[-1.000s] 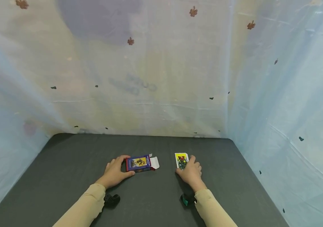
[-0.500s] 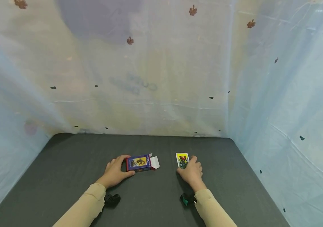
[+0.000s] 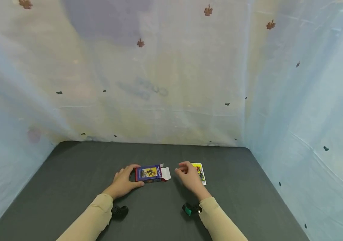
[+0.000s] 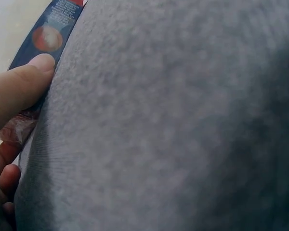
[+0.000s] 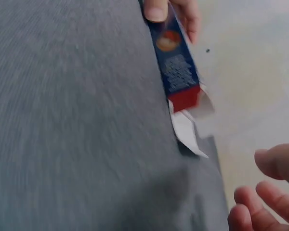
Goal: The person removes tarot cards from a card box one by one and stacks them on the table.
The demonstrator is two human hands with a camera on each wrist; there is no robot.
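Note:
A blue card box (image 3: pixel 148 172) with a yellow picture lies on the dark table, its white end flap (image 3: pixel 165 173) open toward the right. My left hand (image 3: pixel 121 183) grips the box's left end between thumb and fingers. In the left wrist view the thumb (image 4: pixel 26 84) presses on the blue side panel. A stack of picture cards (image 3: pixel 201 171) with yellow art and white borders lies right of the box, partly hidden behind my right hand (image 3: pixel 191 179). That hand hovers between box and cards, fingers loosely bent and holding nothing. In the right wrist view, its fingers (image 5: pixel 253 211) are apart from the open flap.
The dark cloth-covered table (image 3: pixel 159 214) spreads around both hands. A pale plastic sheet (image 3: pixel 171 83) with small leaf shapes hangs behind it and along the sides. Black wrist cameras are strapped under both sleeves (image 3: pixel 91 214).
My right hand has let go of the cards and moved left toward the box, and the cards now lie behind it. The left hand keeps its hold on the box.

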